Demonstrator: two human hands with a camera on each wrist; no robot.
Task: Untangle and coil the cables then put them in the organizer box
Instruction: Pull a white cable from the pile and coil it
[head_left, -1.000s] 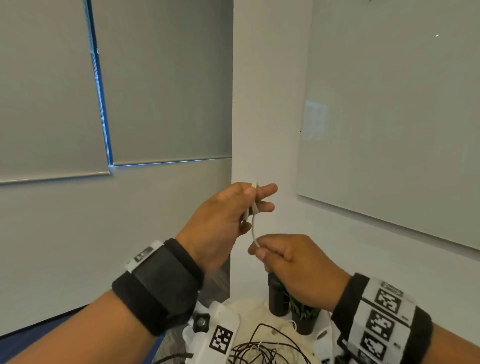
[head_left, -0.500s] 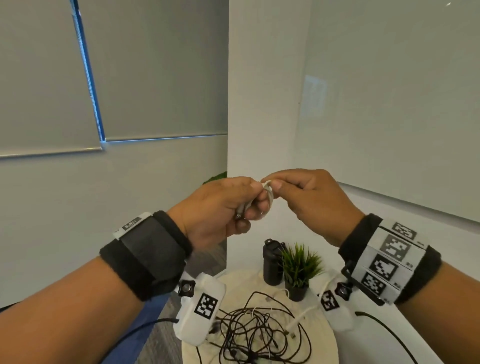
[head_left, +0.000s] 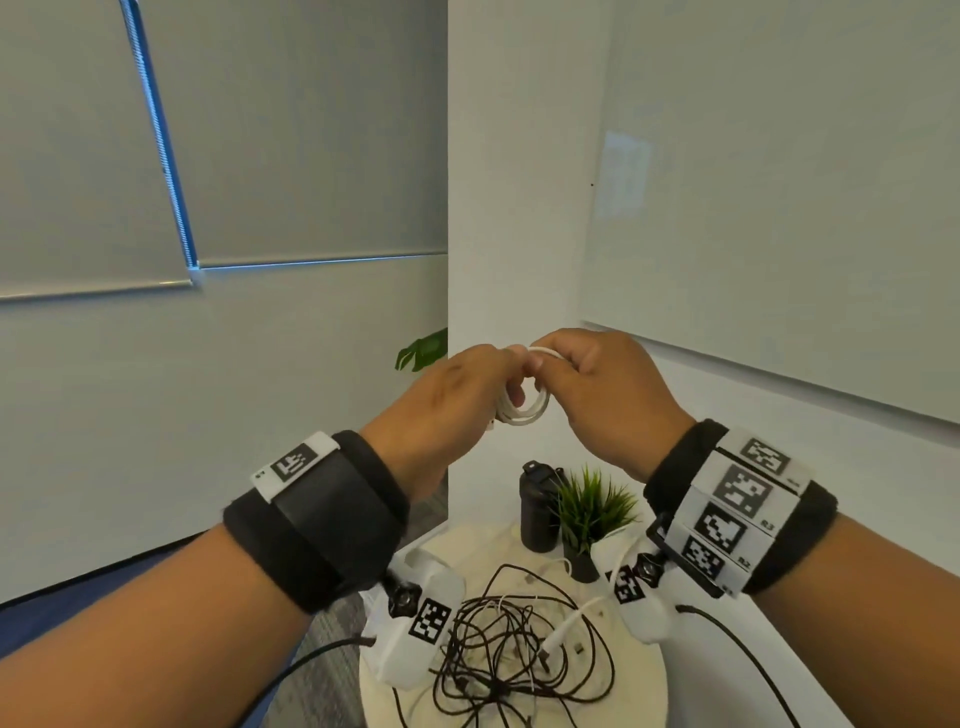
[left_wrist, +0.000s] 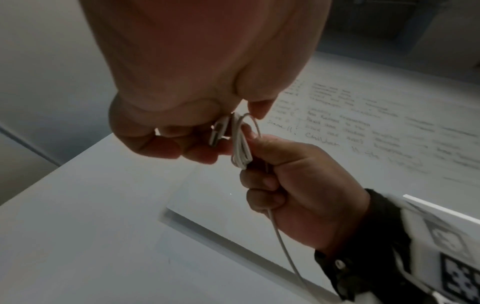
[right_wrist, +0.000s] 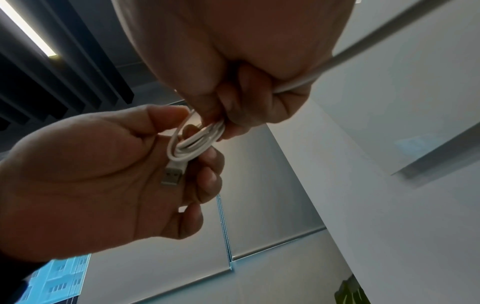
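tangled black cables (head_left: 511, 654) covering the round table (head_left: 644, 691), dark bottle (head_left: 535, 512) and potted plant (head_left: 592, 514) crowding its far edge

right hand (head_left: 608, 395) up from below left hand (head_left: 452, 400), now level beside it, fingertips meeting. white usb cable (head_left: 522, 408), single short strand a second ago, now small multi-loop coil pinched between both hands. round table (head_left: 639, 691) more in view.
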